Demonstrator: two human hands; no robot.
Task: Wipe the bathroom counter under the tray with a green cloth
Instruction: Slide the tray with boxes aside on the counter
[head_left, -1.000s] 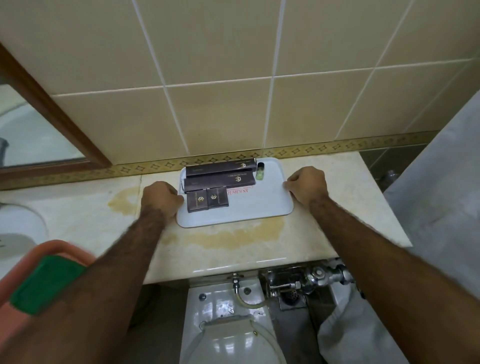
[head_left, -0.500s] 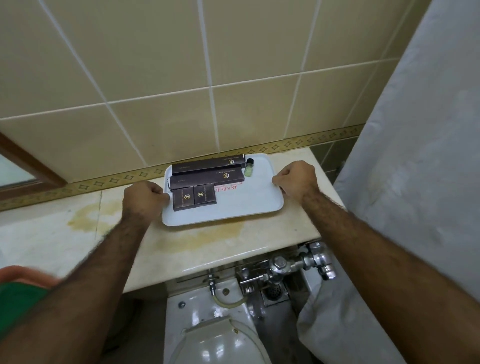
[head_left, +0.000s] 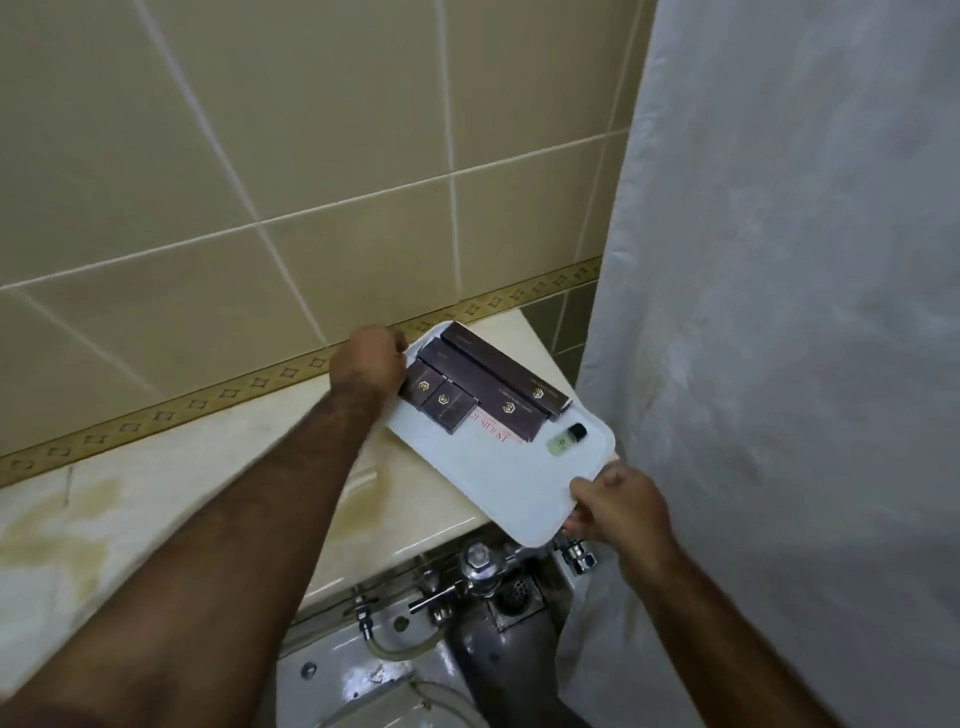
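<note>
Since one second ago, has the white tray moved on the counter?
Yes. The white tray has turned and shifted toward the counter's curtain end; one corner now overhangs its front edge.

Stained beige counter (head_left: 171, 499), white tray (head_left: 524, 483) overhanging its front edge

We've got open counter (head_left: 171, 499) across the left and centre of the frame, stained but nothing standing on it. That's the widest free lane. Right end is blocked: tray (head_left: 519, 483) sits skewed there, its near corner overhanging the counter's front edge, loaded with dark boxes (head_left: 467, 384) and a small bottle (head_left: 567, 437). Left hand (head_left: 370, 358) grips its far corner by the wall, forearm cutting diagonally across mid-counter. Right hand (head_left: 615, 506) pinches the near corner. Shower curtain (head_left: 779, 312) closes off the whole right side, hanging just beside the tray. Tiled wall (head_left: 260, 156) bounds the back. Below the front edge, chrome flush valve (head_left: 480, 569) and pipework crowd lower centre.
</note>
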